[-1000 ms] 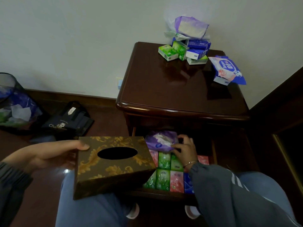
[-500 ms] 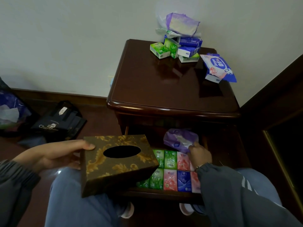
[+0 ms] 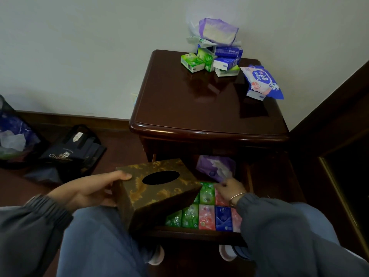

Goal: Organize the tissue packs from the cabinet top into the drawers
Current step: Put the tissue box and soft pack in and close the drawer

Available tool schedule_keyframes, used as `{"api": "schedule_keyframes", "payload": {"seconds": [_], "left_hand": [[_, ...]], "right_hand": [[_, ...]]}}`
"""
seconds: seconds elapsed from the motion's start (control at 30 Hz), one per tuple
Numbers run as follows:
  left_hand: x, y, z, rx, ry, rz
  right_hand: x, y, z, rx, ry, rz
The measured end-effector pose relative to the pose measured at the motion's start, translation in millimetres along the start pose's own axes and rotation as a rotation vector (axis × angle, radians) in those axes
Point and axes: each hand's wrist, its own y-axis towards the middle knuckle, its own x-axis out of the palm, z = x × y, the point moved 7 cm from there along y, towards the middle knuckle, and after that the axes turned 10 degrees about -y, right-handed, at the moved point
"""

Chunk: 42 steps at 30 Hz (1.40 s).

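Observation:
My left hand (image 3: 89, 191) grips a brown and gold tissue box (image 3: 157, 191), held tilted over the left part of the open drawer (image 3: 191, 233). Inside the drawer lie rows of small green, pink and blue tissue packs (image 3: 206, 216). My right hand (image 3: 229, 189) reaches into the drawer and pinches a purple soft tissue pack (image 3: 214, 166) at its back right. On the dark wooden cabinet top (image 3: 199, 100), at the far edge, sits a pile of green and blue tissue packs (image 3: 211, 59) topped by another purple pack (image 3: 217, 31). A blue wet-wipes pack (image 3: 261, 81) lies at the right.
A black bag (image 3: 69, 152) and a bin with a blue liner (image 3: 12, 134) stand on the floor at the left. Dark wooden furniture (image 3: 339, 126) rises to the right of the cabinet. My knees in jeans (image 3: 95, 240) are in front of the drawer.
My right hand has carried the purple pack from the drawer's left-middle toward its back right. The tissue box in my left hand has shifted right, further over the drawer.

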Motion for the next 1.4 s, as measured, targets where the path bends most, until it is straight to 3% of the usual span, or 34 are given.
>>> {"api": "schedule_keyframes", "payload": {"seconds": [0.07,0.13,0.23,0.3,0.4,0.53,0.73,0.83,1.03,1.13,1.27,1.4], "left_hand": [[16,2,-7,-0.020,-0.082,0.036],[36,3,-15,-0.030,-0.173,0.055],[70,4,-26,-0.021,-0.290,0.078],[90,7,-34,-0.003,-0.322,0.099],[108,14,-43,0.055,-0.318,0.152],[117,19,-52,0.074,-0.214,0.164],[105,25,-54,0.025,0.087,0.017],[105,29,-54,0.016,0.058,-0.043],[106,43,-54,0.066,-0.162,0.079],[92,45,-41,0.068,-0.268,0.090],[65,48,-34,-0.018,-0.259,0.070],[53,50,-20,-0.068,-0.042,-0.068]], "right_hand": [[30,-41,-11,0.134,0.480,-0.424],[47,-79,-28,0.145,0.711,-0.727],[53,-113,-49,0.136,0.946,-0.901],[50,-118,-61,0.166,1.075,-0.848],[51,-108,-60,0.305,1.192,-0.631],[63,-95,-54,0.374,1.173,-0.477],[65,-73,-39,0.414,1.219,-0.297],[67,-68,-39,0.430,1.291,-0.253],[87,-83,-55,0.395,1.226,-0.306],[88,-90,-58,0.298,1.076,-0.504],[73,-78,-41,0.307,1.091,-0.593],[65,-62,-32,0.362,1.182,-0.629]]}}
